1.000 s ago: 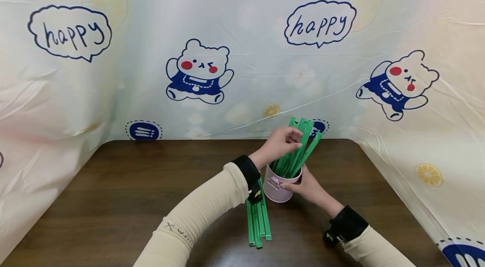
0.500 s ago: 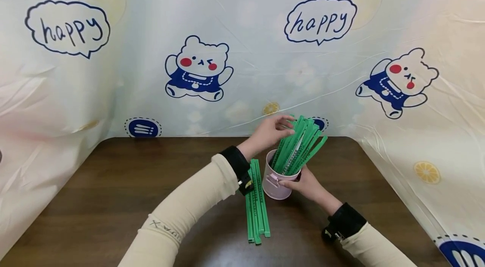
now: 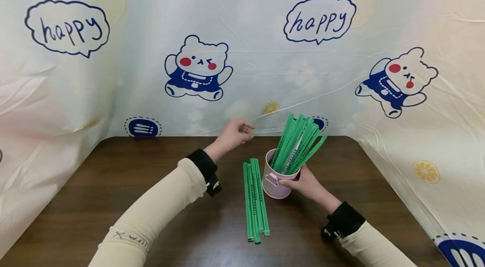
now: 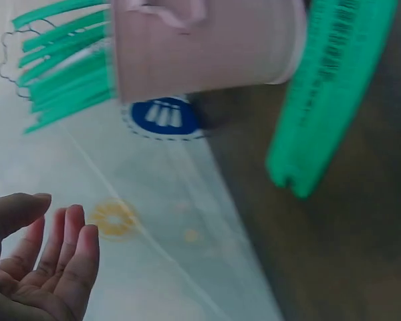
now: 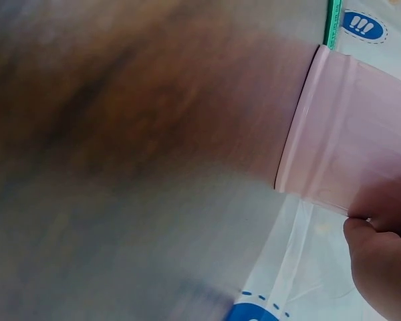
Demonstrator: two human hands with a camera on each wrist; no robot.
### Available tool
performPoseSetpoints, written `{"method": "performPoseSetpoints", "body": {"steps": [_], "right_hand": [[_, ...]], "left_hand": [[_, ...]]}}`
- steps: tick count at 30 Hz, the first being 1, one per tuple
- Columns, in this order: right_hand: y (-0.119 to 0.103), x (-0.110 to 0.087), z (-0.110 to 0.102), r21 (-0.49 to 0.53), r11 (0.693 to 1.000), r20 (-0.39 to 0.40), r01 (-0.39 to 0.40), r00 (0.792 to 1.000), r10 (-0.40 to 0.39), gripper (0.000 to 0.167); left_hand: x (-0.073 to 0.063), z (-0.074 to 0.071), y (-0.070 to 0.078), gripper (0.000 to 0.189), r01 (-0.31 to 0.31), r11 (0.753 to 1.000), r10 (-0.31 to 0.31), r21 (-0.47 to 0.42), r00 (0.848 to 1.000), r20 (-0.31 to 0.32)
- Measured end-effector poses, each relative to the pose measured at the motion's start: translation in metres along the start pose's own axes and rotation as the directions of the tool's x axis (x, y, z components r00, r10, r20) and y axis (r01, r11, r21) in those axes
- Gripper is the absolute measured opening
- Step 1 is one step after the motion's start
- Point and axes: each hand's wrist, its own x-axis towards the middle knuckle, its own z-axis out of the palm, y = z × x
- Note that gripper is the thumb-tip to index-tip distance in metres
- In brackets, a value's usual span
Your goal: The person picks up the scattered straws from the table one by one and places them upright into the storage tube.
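A small pink bucket (image 3: 276, 189) stands on the table, filled with flat green strips (image 3: 295, 147) that bear dark print and lean to the right. My right hand (image 3: 306, 183) grips the bucket's right side, the thumb near its front handle; in the right wrist view that hand (image 5: 387, 264) is against the bucket wall (image 5: 351, 134). Left of the bucket, a loose row of similar green strips (image 3: 256, 199) lies on the table. My left hand (image 3: 234, 133) is in the air beyond that row, fingers loosely bent; in the left wrist view its palm (image 4: 47, 274) holds nothing.
The dark wooden table (image 3: 125, 182) ends at a pale cloth backdrop (image 3: 257, 69) printed with bears and the word happy. Cloth also hangs along both sides.
My left hand has moved left, away from the strips in the bucket, which now fan out more. The right hand keeps its hold on the bucket.
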Motion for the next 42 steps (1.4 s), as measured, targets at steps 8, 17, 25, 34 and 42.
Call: {"method": "performPoseSetpoints", "body": {"steps": [8, 17, 25, 34, 42], "right_hand": [[0.000, 0.002, 0.001, -0.003, 1.000, -0.004, -0.011, 1.000, 0.011, 0.087], [-0.002, 0.007, 0.001, 0.002, 1.000, -0.002, -0.015, 1.000, 0.015, 0.087], [-0.003, 0.008, -0.001, 0.005, 1.000, 0.003, -0.019, 1.000, 0.019, 0.088], [-0.004, 0.008, -0.003, -0.004, 1.000, -0.002, -0.010, 1.000, 0.010, 0.087], [0.000, 0.003, -0.003, 0.011, 1.000, 0.008, -0.015, 1.000, 0.015, 0.092]], "left_hand": [[-0.017, 0.015, -0.048, 0.033, 0.162, 0.987, -0.163, 0.021, 0.983, 0.085], [-0.021, 0.034, -0.071, 0.032, 0.268, 0.951, -0.287, 0.150, 0.951, 0.115], [-0.022, 0.049, -0.073, 0.014, 0.311, 0.930, -0.328, 0.198, 0.943, 0.056], [-0.009, 0.063, -0.081, 0.048, 0.313, 0.913, -0.326, 0.263, 0.945, 0.007], [-0.009, 0.072, -0.085, 0.055, 0.303, 0.910, -0.307, 0.281, 0.951, -0.033]]}}
